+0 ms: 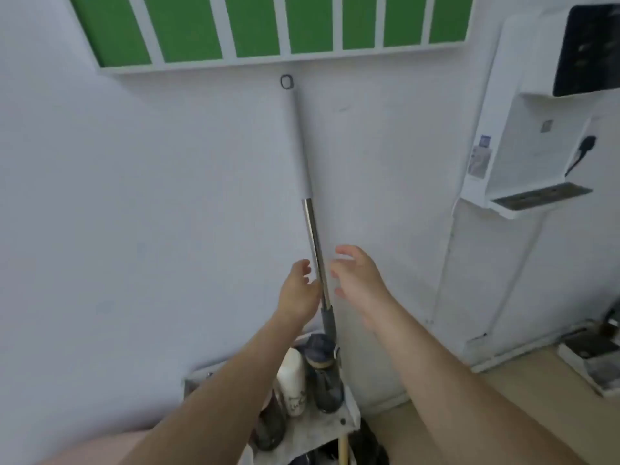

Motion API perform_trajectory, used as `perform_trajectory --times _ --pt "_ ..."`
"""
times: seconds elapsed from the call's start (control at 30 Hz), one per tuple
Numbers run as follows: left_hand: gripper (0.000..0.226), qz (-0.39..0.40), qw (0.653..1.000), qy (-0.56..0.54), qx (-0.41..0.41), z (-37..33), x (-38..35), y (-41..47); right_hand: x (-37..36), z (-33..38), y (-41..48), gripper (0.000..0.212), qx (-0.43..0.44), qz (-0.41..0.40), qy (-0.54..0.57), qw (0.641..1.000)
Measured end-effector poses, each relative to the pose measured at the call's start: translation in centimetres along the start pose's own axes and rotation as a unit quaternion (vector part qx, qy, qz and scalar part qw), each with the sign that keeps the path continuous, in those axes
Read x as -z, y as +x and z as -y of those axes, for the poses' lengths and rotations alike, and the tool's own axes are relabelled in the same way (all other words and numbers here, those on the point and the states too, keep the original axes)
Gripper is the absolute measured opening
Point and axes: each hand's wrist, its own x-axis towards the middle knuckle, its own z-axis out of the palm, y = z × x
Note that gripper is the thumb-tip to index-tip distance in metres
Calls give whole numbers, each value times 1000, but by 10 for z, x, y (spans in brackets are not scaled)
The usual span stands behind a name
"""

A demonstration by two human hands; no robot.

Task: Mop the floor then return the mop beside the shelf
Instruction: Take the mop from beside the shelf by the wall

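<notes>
The mop (pixel 310 226) leans upright against the white wall, its white and metal handle topped by a dark hanging loop. Its head is hidden behind the small shelf (pixel 349 414) below. My left hand (pixel 298 290) is just left of the metal shaft, fingers apart, at or barely off the shaft. My right hand (pixel 359 280) hovers just right of the shaft, fingers spread, not touching it. Neither hand holds anything.
Several bottles, one white (pixel 292 384) and one dark (pixel 323 374), stand on the shelf. A white water dispenser (pixel 536 129) is at the right. A green-panelled frame (pixel 268 28) hangs on the wall above. Light wooden floor (pixel 453 414) lies at lower right, with a box (pixel 593 364) on it.
</notes>
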Motion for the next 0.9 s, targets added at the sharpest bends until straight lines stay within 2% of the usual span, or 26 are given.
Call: perform_trajectory --times 0.17,0.27,0.37,0.4,0.47,0.53,0.6,0.67,0.7,0.73,0.8,0.9 --pt "65 -38 992 -109 50 -22 -21 78 7 35 98 50 25 50 34 998" --pt "43 -68 985 -151 54 -27 -36 100 0 43 150 45 48 108 29 993" --pt "8 -120 987 -99 40 -23 -64 97 -6 51 170 21 104 159 28 981" --pt "8 -127 988 -82 30 -21 -72 93 -6 52 172 17 128 168 34 977" --pt "14 -126 988 -88 18 -19 -82 84 3 52 170 27 173 180 34 968" --pt "10 -115 987 -113 9 -14 -89 76 25 47 169 35 185 226 35 956" --pt "2 -67 990 -121 18 -10 -102 66 53 43 176 31 157 359 52 918" --pt "5 -19 996 -76 43 -7 -125 55 82 40 184 21 107 512 78 849" --pt "5 -16 997 -63 49 -6 -139 50 93 38 185 25 90 550 96 825" --pt "4 -28 996 -69 51 -6 -150 48 100 34 187 33 86 561 107 816" --pt "10 -77 994 -53 50 -9 -164 49 110 22 184 41 100 528 79 839" --pt "16 -125 991 40 7 -26 -166 42 125 -12 178 40 98 477 -37 873"
